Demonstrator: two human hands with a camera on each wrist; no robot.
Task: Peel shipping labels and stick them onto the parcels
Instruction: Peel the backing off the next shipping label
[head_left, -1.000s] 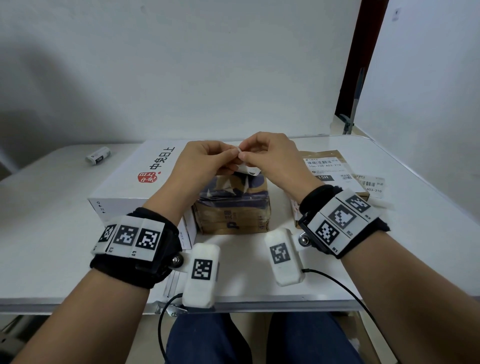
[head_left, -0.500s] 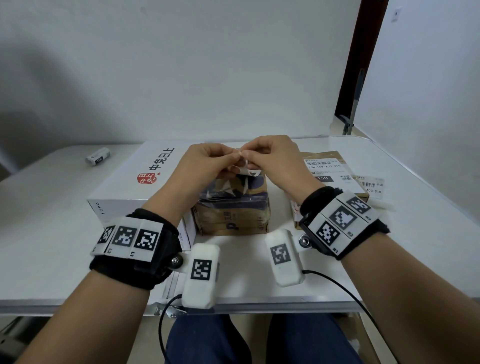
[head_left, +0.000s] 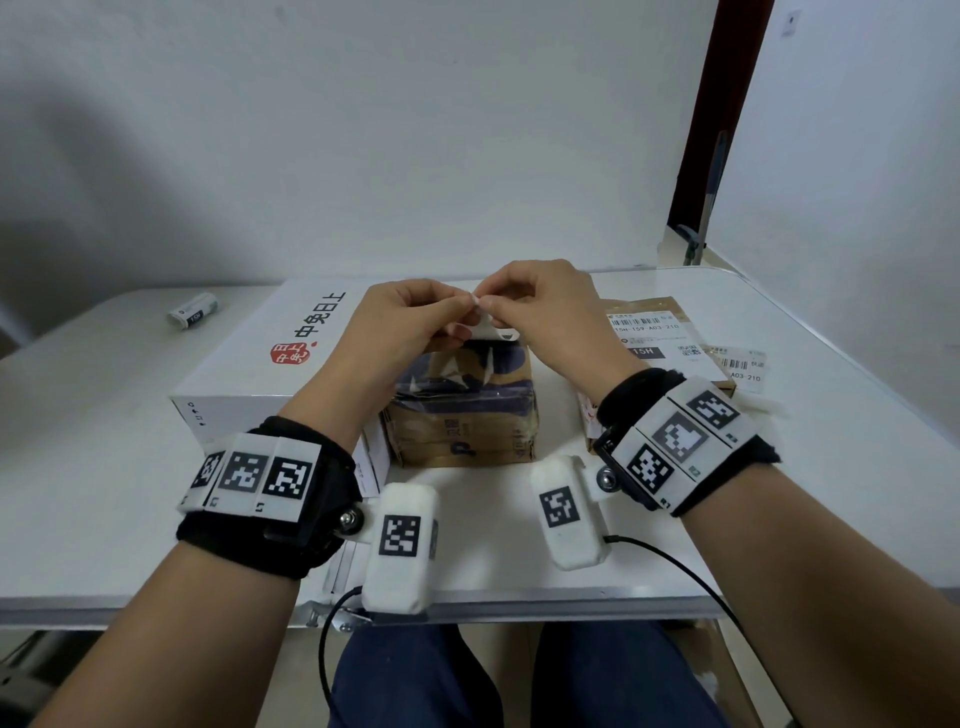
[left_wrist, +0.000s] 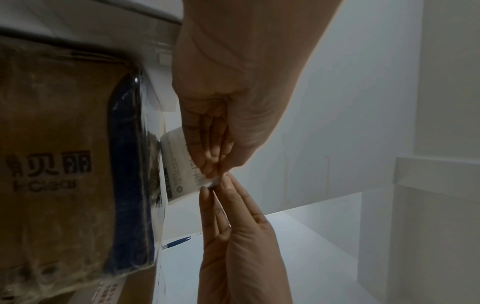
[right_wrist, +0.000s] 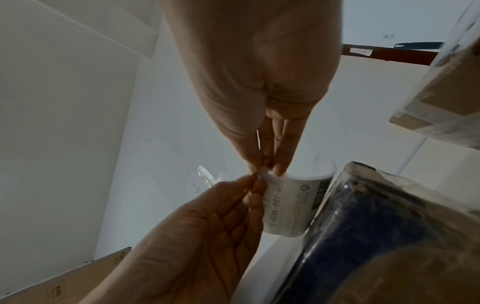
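While both hands, left hand (head_left: 410, 325) and right hand (head_left: 540, 306), pinch the label (head_left: 485, 328), it hangs seemingly above the parcel (head_left: 462, 415).

you have a white table (head_left: 104, 467) in front of you. a small white cylinder (head_left: 192, 310) lies on its far left corner, and a blue pen (left_wrist: 177, 242) lies on the tabletop. a dark red door frame (head_left: 722, 119) stands at the far right.
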